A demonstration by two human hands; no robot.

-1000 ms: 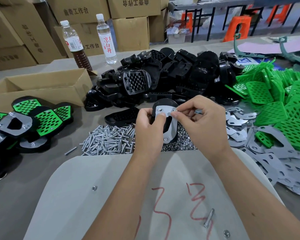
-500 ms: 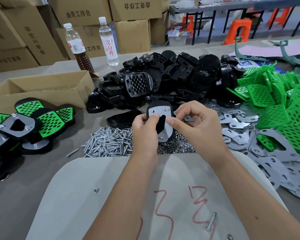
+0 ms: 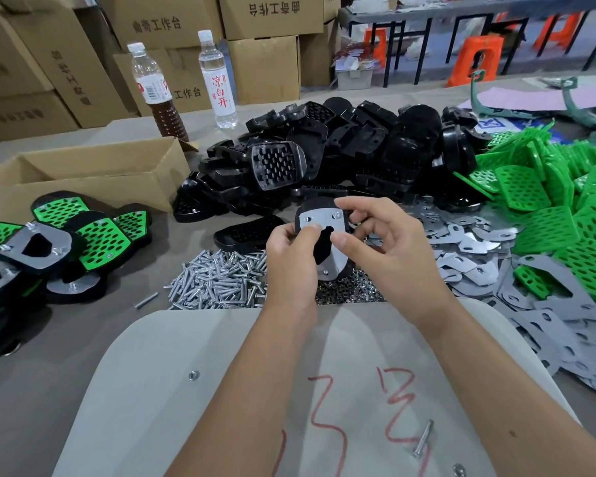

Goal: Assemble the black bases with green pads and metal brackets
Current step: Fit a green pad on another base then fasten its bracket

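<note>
Head view. Left hand (image 3: 291, 256): grips base (image 3: 319, 206) with bracket (image 3: 324, 220) seated on top, held above nut pile (image 3: 350, 292). Right hand (image 3: 381, 242): fingers curled at bracket's top corner; whether they pinch a nut cannot be told. Step: fastening bracket, by judgement. Next: another nut, threaded onto remaining bolt.

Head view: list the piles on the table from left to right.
Finished green-and-black assemblies → silver bolts heap → black plastic bases pile → grey metal brackets → green perforated pads.
</note>
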